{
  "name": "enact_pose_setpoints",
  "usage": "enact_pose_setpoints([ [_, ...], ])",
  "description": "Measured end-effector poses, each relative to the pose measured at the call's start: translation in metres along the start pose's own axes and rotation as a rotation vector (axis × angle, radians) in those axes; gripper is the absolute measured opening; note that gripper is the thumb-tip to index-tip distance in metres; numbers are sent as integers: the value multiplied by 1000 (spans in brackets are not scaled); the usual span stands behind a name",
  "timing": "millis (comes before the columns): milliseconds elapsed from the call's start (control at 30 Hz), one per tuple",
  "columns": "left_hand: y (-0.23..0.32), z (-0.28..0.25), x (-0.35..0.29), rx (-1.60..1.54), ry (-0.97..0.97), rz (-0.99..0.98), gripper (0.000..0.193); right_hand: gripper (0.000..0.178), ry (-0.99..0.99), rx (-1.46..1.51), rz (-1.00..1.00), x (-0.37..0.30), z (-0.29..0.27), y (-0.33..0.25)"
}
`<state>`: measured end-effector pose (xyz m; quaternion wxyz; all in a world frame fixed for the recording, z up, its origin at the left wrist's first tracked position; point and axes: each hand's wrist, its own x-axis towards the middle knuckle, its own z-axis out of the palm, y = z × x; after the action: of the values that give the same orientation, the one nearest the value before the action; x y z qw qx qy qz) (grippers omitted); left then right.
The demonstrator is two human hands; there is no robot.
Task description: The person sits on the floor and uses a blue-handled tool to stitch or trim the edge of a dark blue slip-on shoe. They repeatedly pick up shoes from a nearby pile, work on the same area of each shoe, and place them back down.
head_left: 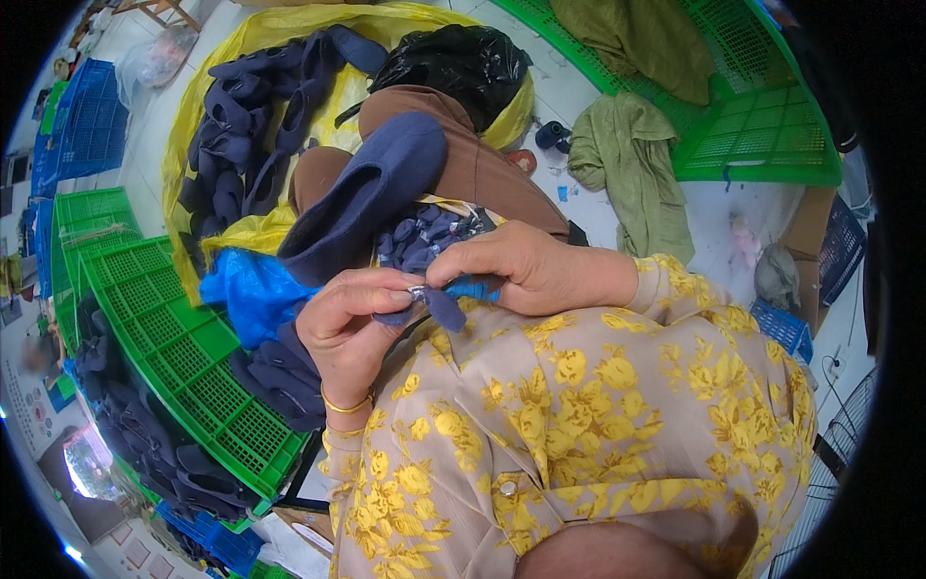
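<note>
In front of my chest, my left hand (349,333) pinches a small navy fabric bow (444,309) between thumb and fingers, with a bit of silvery trim at its middle. My right hand (535,270) meets it from the right, thumb and forefinger closed at the bow's edge. Something bright blue (473,289) shows at the right fingers; whether it is a wrap or a tool handle I cannot tell. Across my lap lies a navy fabric shoe (386,183), toe pointing away. Just beyond my hands sits a bag of small navy fabric pieces (424,236).
A yellow plastic sheet (198,125) holds many navy shoes (231,121) at far left, with a black plastic bag (453,63) beside them. Green crates (193,357) stand at left, another green crate (762,135) at far right. Olive cloth (627,159) and a blue bag (251,289) lie nearby.
</note>
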<state>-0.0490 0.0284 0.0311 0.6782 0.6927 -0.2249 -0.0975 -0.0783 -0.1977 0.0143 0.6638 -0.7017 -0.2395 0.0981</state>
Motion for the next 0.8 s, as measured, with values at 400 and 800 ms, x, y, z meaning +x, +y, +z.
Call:
enact_pose_setpoints([
  [400,9,5,-3,100,-89,-38,20,23,-61,74,182,-6,1,1],
  [800,10,11,0,220,-96,29,22,26,-70,243,141,-8,5,13],
])
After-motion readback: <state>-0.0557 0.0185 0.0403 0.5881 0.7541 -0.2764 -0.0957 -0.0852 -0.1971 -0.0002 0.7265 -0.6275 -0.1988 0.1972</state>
